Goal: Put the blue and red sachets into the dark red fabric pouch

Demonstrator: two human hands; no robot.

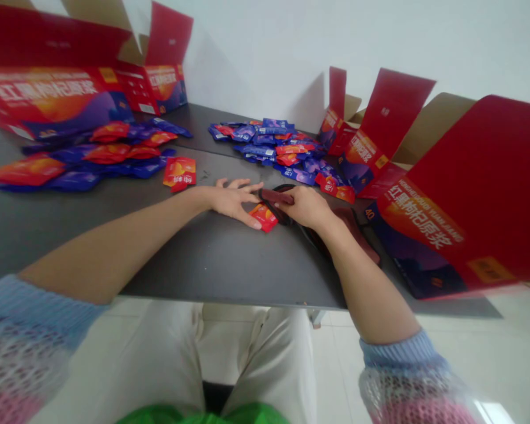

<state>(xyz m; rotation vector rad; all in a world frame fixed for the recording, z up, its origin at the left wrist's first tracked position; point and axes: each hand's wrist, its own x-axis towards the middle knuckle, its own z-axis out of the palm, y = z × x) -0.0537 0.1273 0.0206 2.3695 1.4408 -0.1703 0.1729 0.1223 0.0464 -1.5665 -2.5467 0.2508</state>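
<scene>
Sachet (268,219), 1, between 2 hands (234,201); boxes (424,227), 5

We count 5 red boxes (375,154), 2 heaps of sachets (267,140) too overlapped to number, at least 1 loose sachet (180,172) beside the left heap, 1 table (229,265), 1 left hand (233,203), 1 right hand (307,206), 1 maroon strap (276,197) and 1 red sachet (267,219) between our hands.

passable: table (229,271) front strip | blocked right: maroon item (357,232), carton (424,235) (flap (490,159) raised) | blocked left: sachet heap (110,154)

Central sachet heap (265,141) on table (203,259) between left cartons (70,97) and right cartons (419,221); wall (265,53) behind
</scene>
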